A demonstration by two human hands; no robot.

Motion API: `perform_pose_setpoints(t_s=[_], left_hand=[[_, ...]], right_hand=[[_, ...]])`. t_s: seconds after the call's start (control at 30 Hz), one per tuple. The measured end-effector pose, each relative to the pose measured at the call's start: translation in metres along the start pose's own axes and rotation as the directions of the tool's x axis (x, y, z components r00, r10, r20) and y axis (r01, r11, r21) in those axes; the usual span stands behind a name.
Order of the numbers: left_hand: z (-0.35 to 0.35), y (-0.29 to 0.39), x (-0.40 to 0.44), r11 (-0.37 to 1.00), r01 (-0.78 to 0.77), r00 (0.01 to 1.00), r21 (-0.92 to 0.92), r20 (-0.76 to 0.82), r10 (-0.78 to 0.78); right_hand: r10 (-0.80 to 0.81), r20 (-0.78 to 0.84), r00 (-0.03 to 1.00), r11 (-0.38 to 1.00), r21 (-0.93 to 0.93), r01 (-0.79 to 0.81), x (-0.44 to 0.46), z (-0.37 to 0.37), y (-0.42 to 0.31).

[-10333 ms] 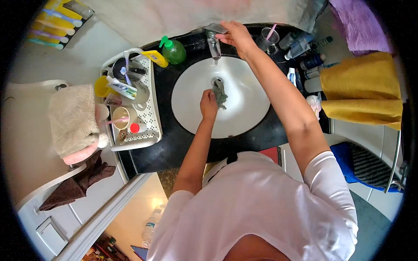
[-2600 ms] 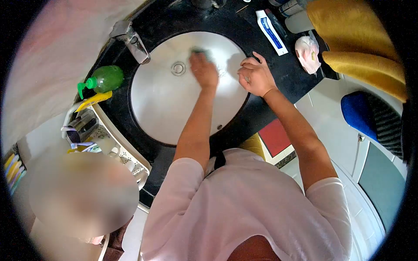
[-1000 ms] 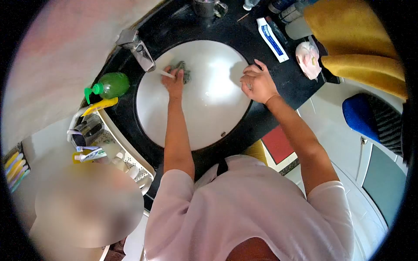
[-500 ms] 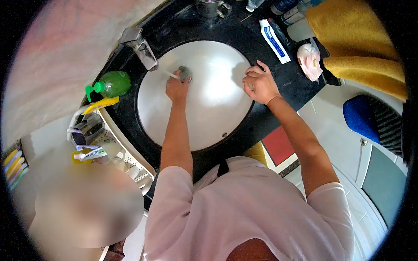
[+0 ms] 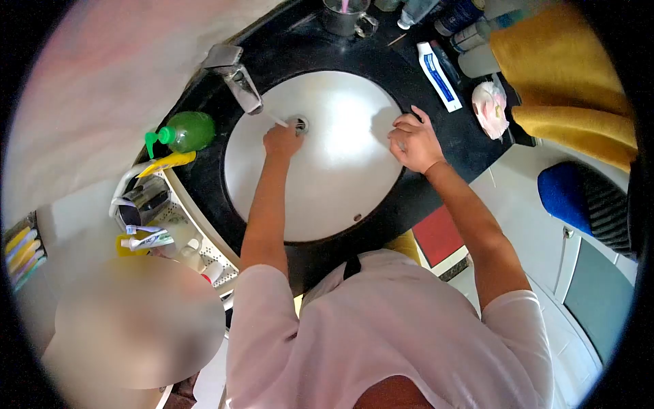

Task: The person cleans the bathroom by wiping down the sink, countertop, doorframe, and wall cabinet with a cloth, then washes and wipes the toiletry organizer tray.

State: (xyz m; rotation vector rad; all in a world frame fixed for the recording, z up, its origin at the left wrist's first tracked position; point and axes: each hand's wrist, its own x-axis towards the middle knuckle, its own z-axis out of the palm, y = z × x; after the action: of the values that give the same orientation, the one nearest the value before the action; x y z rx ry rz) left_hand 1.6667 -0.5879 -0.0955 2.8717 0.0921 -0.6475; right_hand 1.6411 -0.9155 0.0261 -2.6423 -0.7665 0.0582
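My left hand (image 5: 283, 140) is inside the white oval sink (image 5: 320, 204), right beside the metal drain (image 5: 300, 125). Its fingers are curled closed, and what they hold, if anything, is hidden. A thin stream of water (image 5: 276, 118) runs from the tap (image 5: 240, 85) down to this hand. At the basin's right rim is my right hand (image 5: 414, 144), loosely bent with its fingers partly apart; I see nothing clearly held in it.
A green soap bottle (image 5: 191, 131) stands left of the sink, above a white basket (image 5: 197, 228) of toiletries. On the right lie a toothpaste tube (image 5: 439, 76) and a pinkish crumpled item (image 5: 490, 109), near a yellow towel (image 5: 565, 82). A glass mug (image 5: 347, 17) stands behind.
The grey-green, rough-looking thing at my left fingertips no longer shows, and the drain is visible there. My left hand has turned more closed. The whole view has shifted slightly.
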Motion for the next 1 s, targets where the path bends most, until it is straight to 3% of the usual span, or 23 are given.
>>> perform_pose_setpoints(t_s=[0.03, 0.07, 0.1, 0.13, 0.17, 0.2, 0.27, 0.3, 0.43, 0.5, 0.67, 0.73, 0.77, 0.87, 0.9, 0.97, 1.0], left_hand=[[-0.002, -0.006, 0.011, 1.0, -0.016, 0.996, -0.002, 0.093, 0.016], [-0.003, -0.013, 0.017, 1.0, -0.013, 0.997, -0.006, 0.082, 0.013], [-0.01, -0.016, 0.022, 0.75, 0.108, 0.994, -0.652, 0.069, -0.083], [-0.015, -0.019, 0.024, 0.135, 0.145, 0.98, -0.98, 0.124, -0.157], [-0.017, -0.019, 0.026, -0.132, 0.204, 0.948, -0.97, 0.229, -0.221], [-0.02, -0.02, 0.023, -0.125, 0.195, 0.949, -0.973, 0.219, -0.226], [-0.022, -0.023, 0.01, -0.685, 0.272, 0.961, -0.676, 0.227, 0.159], [-0.027, -0.017, 0.004, -0.782, 0.248, 0.968, -0.572, 0.172, 0.181], [-0.045, 0.005, -0.023, -0.803, 0.34, 0.934, -0.489, 0.075, 0.349], [-0.033, 0.013, -0.019, -0.623, 0.141, 0.971, -0.769, 0.231, -0.066], [-0.014, 0.012, 0.007, -0.639, 0.081, 0.969, -0.765, 0.21, -0.128], [-0.032, 0.028, -0.001, -0.565, 0.001, 0.938, -0.825, 0.196, -0.285], [-0.03, 0.026, -0.001, -0.563, 0.001, 0.938, -0.826, 0.195, -0.285], [0.009, 0.003, 0.012, -0.611, 0.033, 0.965, -0.791, 0.185, -0.187], [0.006, -0.006, 0.016, -0.756, 0.062, 0.979, -0.651, -0.107, 0.172], [0.011, -0.011, 0.016, -0.844, 0.177, 0.789, -0.507, -0.44, 0.43], [-0.039, 0.016, -0.015, -0.874, 0.115, 0.978, -0.472, -0.098, 0.182]], right_hand=[[0.005, 0.015, 1.0, 1.0, 0.003, -0.005, 0.001, -0.001, 0.0], [-0.004, 0.01, 1.0, 1.0, -0.003, 0.004, 0.001, 0.0, 0.001], [-0.002, -0.007, 1.0, 1.0, 0.014, 0.002, 0.002, 0.0, 0.001], [0.005, -0.022, 1.0, 0.999, 0.037, -0.004, 0.001, 0.0, -0.001], [-0.01, -0.051, 0.999, 0.999, 0.038, 0.012, 0.002, -0.002, -0.002], [-0.015, -0.062, 0.998, 0.999, 0.041, 0.017, 0.003, -0.002, -0.003], [-0.005, -0.005, 1.0, 1.0, 0.008, 0.005, 0.002, -0.003, -0.002], [-0.007, -0.001, 1.0, 1.0, 0.014, 0.007, 0.002, -0.001, -0.001], [0.003, -0.016, 1.0, 1.0, 0.024, -0.003, 0.003, -0.002, -0.001], [-0.017, -0.042, 0.999, 1.0, 0.011, 0.018, 0.003, -0.003, -0.002], [-0.01, -0.035, 0.999, 1.0, 0.013, 0.01, 0.002, -0.001, -0.001], [-0.01, -0.035, 0.999, 1.0, 0.019, 0.011, 0.002, 0.0, -0.001], [-0.013, -0.032, 0.999, 1.0, 0.013, 0.013, 0.002, 0.0, 0.0], [-0.001, -0.009, 1.0, 1.0, -0.004, 0.001, 0.001, 0.0, -0.001], [0.008, 0.012, 1.0, 1.0, -0.017, -0.008, 0.001, -0.001, -0.001], [0.018, 0.018, 1.0, 1.0, -0.005, -0.017, 0.001, -0.003, -0.003], [0.025, 0.022, 0.999, 1.0, 0.005, -0.025, 0.001, -0.003, -0.003]])
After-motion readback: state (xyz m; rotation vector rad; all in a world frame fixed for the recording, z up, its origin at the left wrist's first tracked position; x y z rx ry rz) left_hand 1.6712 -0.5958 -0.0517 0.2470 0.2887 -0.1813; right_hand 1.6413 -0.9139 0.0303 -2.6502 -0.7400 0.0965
